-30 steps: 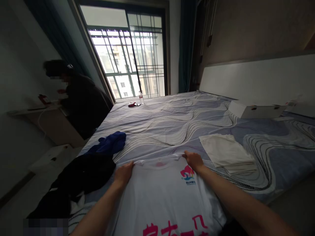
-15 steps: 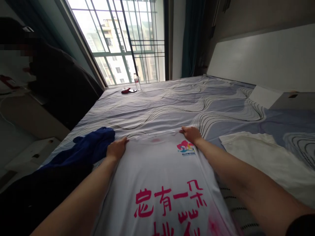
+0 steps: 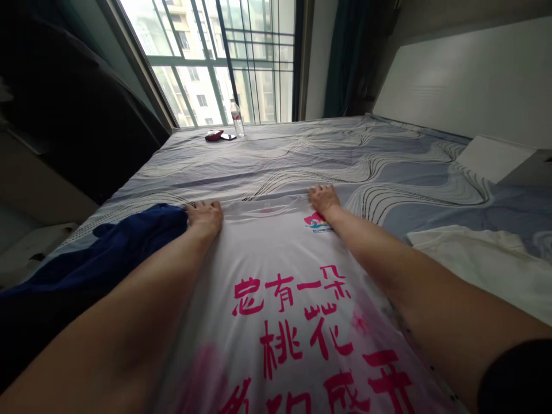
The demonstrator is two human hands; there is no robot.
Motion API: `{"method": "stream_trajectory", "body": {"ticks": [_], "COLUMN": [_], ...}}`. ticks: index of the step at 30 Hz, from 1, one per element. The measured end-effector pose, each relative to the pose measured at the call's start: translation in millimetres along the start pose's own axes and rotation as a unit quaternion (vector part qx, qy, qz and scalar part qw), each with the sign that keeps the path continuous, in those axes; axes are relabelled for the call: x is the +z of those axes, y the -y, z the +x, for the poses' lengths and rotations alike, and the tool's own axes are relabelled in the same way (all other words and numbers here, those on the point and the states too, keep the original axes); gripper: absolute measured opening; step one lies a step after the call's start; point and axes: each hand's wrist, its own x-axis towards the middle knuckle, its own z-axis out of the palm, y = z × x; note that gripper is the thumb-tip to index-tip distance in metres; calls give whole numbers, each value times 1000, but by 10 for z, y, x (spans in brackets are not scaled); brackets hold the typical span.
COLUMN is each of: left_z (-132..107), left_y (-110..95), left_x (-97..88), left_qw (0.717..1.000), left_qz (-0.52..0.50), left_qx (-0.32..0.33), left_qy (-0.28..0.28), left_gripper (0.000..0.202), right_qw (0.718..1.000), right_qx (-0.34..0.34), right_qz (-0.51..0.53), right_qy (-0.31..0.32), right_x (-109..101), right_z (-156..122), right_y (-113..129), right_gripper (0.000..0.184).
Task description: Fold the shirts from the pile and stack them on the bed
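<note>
A white T-shirt (image 3: 259, 247) with pink lettering and a small logo lies spread on the bed, its collar at the far end. My left hand (image 3: 204, 218) rests on its left shoulder with the fingers apart, beside a crumpled blue garment (image 3: 142, 236). On the opposite shoulder, just above the logo, my right hand (image 3: 323, 199) lies with its fingers spread. Both hands press down from above rather than pinch the cloth. The lower end of the shirt runs out of view.
A patterned sheet covers the bed (image 3: 267, 164). White folded cloth (image 3: 483, 259) lies to the right, near a white box (image 3: 495, 158). By the window stand a bottle (image 3: 237, 119), a phone (image 3: 228, 137) and a red item (image 3: 214, 135). A dark-clothed person (image 3: 77, 103) is at left.
My hands have gone from gripping the shirt's shoulders to lying on them with fingers spread. The collar now sits flatter on the bed, and more lettering shows.
</note>
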Motion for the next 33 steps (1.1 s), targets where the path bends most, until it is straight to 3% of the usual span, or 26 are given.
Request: {"method": "stream_trajectory", "body": {"ticks": [4, 6, 9, 12, 15, 19, 23, 27, 31, 33], "left_z": [-379, -661, -1133, -1605, -2054, -2640, -3240, -3991, -4858, -5195], "left_y": [-410, -464, -391, -308, -341, -561, -792, -750, -405, -225], "left_x": [23, -6, -77, -130, -181, -294, -402, -480, -531, -553], "left_qw": [998, 996, 993, 999, 999, 996, 997, 998, 988, 984], "left_qz": [20, 34, 62, 37, 12, 6, 9, 24, 71, 63], "left_qx": [-36, -54, -51, -12, -33, -82, -66, -63, -137, -159], "left_qy": [-48, -67, -92, -33, 16, 28, 25, 19, -30, -48], "left_gripper": [61, 62, 61, 61, 58, 65, 67, 64, 76, 73], "right_qw": [1000, 999, 999, 997, 995, 987, 977, 977, 981, 973], "right_qx": [21, 27, 34, 36, 27, 21, -13, -14, 130, 197], "right_qz": [7, 19, 42, 68, 95, 159, 211, 210, 143, 118], "right_qy": [4, 5, -1, 0, 7, 13, 34, 39, -10, -22], "right_x": [-61, -107, -203, -307, -407, -561, -715, -809, -857, -892], "right_z": [-273, -491, -913, -1402, -1944, -2760, -3538, -4142, -4616, -4792], "right_y": [284, 365, 454, 581, 775, 1095, 1330, 1225, 797, 595], "right_gripper": [53, 53, 52, 50, 51, 56, 63, 61, 62, 57]}}
